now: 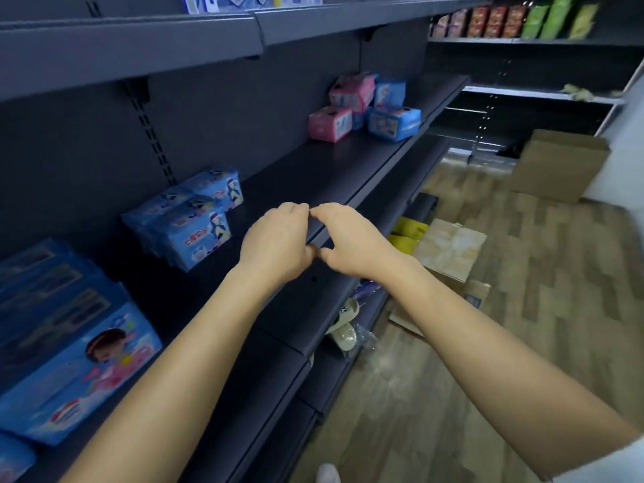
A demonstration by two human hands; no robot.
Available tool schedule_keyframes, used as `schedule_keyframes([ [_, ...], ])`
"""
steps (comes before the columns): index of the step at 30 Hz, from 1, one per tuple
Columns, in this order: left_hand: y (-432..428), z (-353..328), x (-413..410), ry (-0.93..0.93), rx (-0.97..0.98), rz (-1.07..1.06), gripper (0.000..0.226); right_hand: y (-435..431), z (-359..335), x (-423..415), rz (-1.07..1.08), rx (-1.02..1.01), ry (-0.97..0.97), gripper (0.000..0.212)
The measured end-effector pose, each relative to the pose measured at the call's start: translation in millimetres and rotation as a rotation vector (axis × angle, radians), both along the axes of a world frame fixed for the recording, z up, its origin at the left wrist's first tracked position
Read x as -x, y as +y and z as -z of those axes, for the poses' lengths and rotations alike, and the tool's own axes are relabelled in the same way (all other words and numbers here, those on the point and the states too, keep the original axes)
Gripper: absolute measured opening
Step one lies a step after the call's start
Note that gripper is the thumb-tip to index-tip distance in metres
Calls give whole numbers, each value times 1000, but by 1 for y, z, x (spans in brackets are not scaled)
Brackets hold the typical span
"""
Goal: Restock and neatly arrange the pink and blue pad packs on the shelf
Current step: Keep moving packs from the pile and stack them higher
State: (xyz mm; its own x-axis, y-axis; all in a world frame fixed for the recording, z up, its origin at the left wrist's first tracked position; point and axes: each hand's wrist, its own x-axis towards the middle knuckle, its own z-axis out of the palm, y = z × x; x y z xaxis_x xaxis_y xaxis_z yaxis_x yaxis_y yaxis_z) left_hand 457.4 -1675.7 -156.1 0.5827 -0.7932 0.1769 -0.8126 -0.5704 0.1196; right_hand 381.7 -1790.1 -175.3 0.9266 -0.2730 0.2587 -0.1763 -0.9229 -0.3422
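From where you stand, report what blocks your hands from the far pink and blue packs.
Nothing visible. Bare dark metal shelf runs from left hand and right hand, gripping its front edge, to the pink and blue plastic pad packs.

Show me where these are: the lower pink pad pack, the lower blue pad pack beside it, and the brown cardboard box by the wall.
lower pink pad pack (329, 124): head view, front face.
lower blue pad pack (395, 124): head view, front face.
brown cardboard box (554, 172): head view, broad side wall.
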Motion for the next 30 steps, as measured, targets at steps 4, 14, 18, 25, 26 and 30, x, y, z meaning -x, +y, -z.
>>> schedule_keyframes([
  [4, -50, 12, -28, 29, -2, 13, 47, -45, 11, -25, 39, 22, 19, 60],
  [14, -163, 18, -111, 169, 52, 19, 68, -157, 18, -96, 165, 10, 17, 66],
  [18, -199, 23, -132, 248, 68, 24, 70, -193, 25, -112, 206, -34, 19, 66],
  [25, -268, 36, -160, 344, 81, 5, 67, -260, 35, -140, 238, -124, 31, 63],
  [26, -279, 38, -163, 366, 84, 2, 66, -271, 37, -145, 236, -137, 33, 62],
  [30, -330, 44, -178, 489, 142, -33, 66, -321, 39, -161, 228, -204, 25, 56],
])
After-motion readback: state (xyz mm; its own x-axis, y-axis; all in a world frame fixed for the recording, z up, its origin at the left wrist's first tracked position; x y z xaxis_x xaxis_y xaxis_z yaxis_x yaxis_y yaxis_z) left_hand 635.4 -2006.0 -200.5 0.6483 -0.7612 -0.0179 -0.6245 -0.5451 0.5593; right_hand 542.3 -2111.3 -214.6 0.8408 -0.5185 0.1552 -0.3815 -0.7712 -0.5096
